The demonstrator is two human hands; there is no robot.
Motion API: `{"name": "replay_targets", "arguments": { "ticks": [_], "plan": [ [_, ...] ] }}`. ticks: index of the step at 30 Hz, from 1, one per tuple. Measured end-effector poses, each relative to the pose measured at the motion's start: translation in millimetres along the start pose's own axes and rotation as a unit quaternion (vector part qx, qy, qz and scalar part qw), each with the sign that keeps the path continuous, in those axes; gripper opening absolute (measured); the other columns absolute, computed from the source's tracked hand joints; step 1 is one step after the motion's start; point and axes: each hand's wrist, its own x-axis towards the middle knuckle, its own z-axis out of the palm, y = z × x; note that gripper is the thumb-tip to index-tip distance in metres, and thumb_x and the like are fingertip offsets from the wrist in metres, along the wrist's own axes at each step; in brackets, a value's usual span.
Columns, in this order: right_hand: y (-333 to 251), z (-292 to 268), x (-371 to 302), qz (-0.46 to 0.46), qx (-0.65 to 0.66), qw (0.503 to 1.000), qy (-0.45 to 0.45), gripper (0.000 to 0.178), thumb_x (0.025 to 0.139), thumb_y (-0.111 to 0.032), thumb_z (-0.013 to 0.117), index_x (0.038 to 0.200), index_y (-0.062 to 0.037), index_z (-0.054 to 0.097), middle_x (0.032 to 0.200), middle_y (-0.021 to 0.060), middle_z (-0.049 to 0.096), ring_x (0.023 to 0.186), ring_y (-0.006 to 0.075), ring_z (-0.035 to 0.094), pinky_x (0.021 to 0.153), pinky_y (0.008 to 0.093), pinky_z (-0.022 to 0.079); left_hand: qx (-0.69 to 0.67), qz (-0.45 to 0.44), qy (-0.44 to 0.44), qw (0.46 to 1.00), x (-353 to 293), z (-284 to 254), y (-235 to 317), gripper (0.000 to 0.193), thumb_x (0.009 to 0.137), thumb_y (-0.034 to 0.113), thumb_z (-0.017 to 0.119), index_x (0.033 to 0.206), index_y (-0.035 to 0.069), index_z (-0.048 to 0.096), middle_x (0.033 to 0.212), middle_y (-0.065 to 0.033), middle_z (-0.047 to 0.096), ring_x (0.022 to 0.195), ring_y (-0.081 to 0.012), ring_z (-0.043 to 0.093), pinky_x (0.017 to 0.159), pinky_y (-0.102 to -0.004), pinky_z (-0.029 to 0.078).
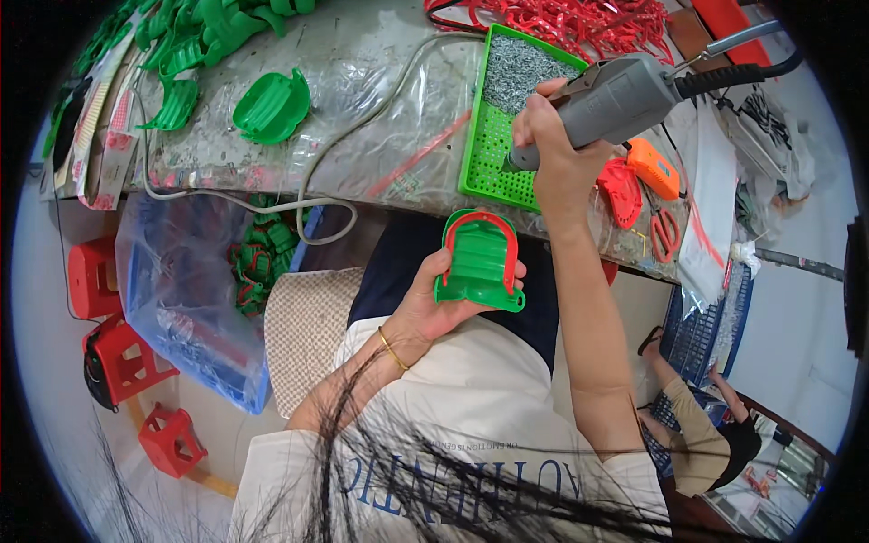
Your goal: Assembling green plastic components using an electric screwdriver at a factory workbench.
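My left hand [418, 308] is closed around a green moulded plastic piece [480, 262], held over my lap below the table edge. A red curved strip [513, 249] runs around the piece's upper rim. My right hand [563, 158] wraps around a grey electric screwdriver [629, 98] with a black cable. The driver's lower end points down into a green perforated tray [472, 154]. Small silvery screws [525, 74] are heaped in the tray's far part. Whether the driver's tip touches anything in the tray is hidden.
Loose green pieces [272, 107] lie on the plastic-covered table, with red strips [579, 23] piled at the back. Red-handled scissors [665, 235] and an orange tool [654, 169] lie at right. A lined blue bin [195, 299] and red stools [172, 441] stand left; another person [697, 443] is at right.
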Motion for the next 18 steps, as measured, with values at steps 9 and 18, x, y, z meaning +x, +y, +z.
{"name": "replay_targets", "arguments": {
  "ticks": [9, 18],
  "plan": [
    [4.9, -1.9, -3.6, -0.024, -0.023, 0.999, -0.005, 0.013, 0.084, 0.004, 0.056, 0.096, 0.0029, 0.052, 0.062, 0.0047, 0.053, 0.053, 0.0125, 0.05, 0.053, 0.0273, 0.042, -0.025, 0.006, -0.006, 1.0, -1.0, -3.6, -1.1, 0.078, 0.081, 0.052, 0.061, 0.136, 0.002, 0.039, 0.126, -0.0281, 0.051, 0.113, -0.0376, 0.055, 0.097, -0.0491, 0.044],
    [8.1, -1.2, -4.7, -0.02, -0.016, 1.0, 0.001, 0.012, 0.085, 0.002, 0.056, 0.097, 0.0042, 0.053, 0.063, 0.0046, 0.051, 0.053, 0.0125, 0.048, 0.054, 0.0278, 0.042, -0.076, 0.006, -0.001, 0.997, 1.8, -7.1, 2.1, 0.077, 0.081, 0.053, 0.06, 0.135, 0.001, 0.04, 0.124, -0.0298, 0.051, 0.112, -0.0396, 0.054, 0.097, -0.0501, 0.044]
  ]
}}
